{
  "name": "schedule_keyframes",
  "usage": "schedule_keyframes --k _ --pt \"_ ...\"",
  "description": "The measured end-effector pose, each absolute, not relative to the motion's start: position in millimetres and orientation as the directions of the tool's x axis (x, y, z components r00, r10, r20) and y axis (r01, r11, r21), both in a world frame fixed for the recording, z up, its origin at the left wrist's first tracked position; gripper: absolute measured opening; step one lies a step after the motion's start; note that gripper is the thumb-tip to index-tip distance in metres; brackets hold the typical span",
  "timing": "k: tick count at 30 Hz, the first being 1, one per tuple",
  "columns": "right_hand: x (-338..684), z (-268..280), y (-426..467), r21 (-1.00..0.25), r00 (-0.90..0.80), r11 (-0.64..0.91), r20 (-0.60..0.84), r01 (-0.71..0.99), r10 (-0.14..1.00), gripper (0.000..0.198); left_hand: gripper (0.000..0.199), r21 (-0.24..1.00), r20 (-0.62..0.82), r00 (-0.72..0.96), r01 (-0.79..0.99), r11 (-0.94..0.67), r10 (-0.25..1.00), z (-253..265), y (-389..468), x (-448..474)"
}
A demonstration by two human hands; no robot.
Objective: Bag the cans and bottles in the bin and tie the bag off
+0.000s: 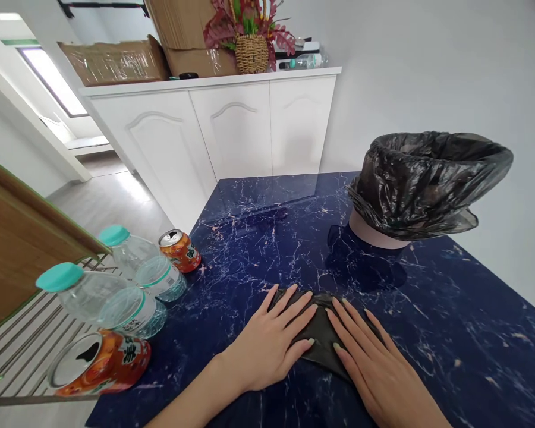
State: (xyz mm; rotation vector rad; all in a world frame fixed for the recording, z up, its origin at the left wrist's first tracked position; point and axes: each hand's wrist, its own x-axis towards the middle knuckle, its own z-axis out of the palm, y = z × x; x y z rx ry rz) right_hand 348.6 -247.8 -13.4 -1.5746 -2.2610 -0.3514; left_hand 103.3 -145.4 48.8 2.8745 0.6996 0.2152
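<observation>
Left hand (267,345): flat, fingers spread, grasping nothing, pressing the folded black bag (321,339).
Right hand (374,368): flat, open, pressing same bag.
Far right: lined bin (428,184).

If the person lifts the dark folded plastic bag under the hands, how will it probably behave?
The dark folded plastic bag lies flat and thin under the left hand and right hand, so it is probably floppy and very light. On the glossy blue marble-patterned tabletop it may slide easily. Once lifted, it would likely unfold.
</observation>
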Motion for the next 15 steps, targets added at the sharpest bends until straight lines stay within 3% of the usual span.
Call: schedule_keyframes --k 5,11,15 --pt "355 -11 -254 -0.122 -0.276 0.345 0.385 0.931 0.881 0.068 0.059 0.166 0.107 0.869 0.465 -0.870 0.484 49 -156 98" --pt "396 -22 -263 -0.371 0.154 -0.008 0.364 0.928 0.919 0.053 0.070 0.146 0.176 0.789 0.570 -0.809 0.588 50 -186 64" --pt "403 -18 -261 -0.464 0.182 -0.027 0.291 0.885 0.939 0.052 0.076 0.193 0.187 0.700 0.661 -0.725 0.689 46 -196 41"
